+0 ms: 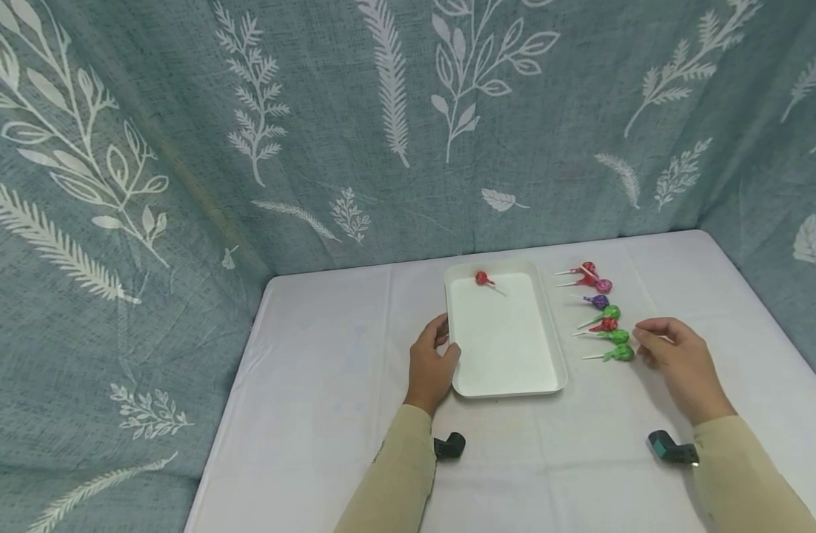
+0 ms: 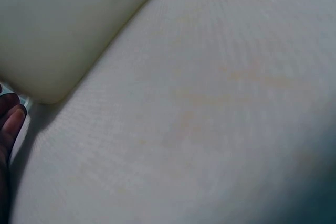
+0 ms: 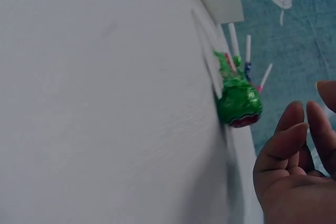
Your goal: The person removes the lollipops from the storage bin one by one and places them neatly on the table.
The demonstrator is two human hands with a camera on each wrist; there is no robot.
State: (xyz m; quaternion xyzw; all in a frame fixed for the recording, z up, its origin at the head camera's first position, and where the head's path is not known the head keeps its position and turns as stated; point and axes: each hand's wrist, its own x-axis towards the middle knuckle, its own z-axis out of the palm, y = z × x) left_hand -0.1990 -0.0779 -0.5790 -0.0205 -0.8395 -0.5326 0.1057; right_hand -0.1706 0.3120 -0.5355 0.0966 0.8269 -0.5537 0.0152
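My left hand (image 1: 435, 366) grips the left rim of a white tray (image 1: 556, 348), thumb at the rim and fingers along the outer side. In the left wrist view the tray's wall (image 2: 58, 30) rises beside the fingertips (image 2: 14, 119). One red lollipop (image 1: 482, 278) lies inside at the far end. My right hand (image 1: 677, 363) hovers just right of a column of wrapped lollipops, fingers loosely bent and nothing between them. Nearest to it are two green lollipops (image 1: 623, 352); the right wrist view shows a green wrapper (image 3: 239, 103) close by the fingertips.
Farther up the column lie a red lollipop (image 1: 608, 324), a purple one (image 1: 600, 302), a pink one (image 1: 603, 286) and others, sticks pointing left to the tray. White cloth covers the table (image 1: 328, 370). A patterned teal curtain (image 1: 415, 207) hangs behind and at both sides.
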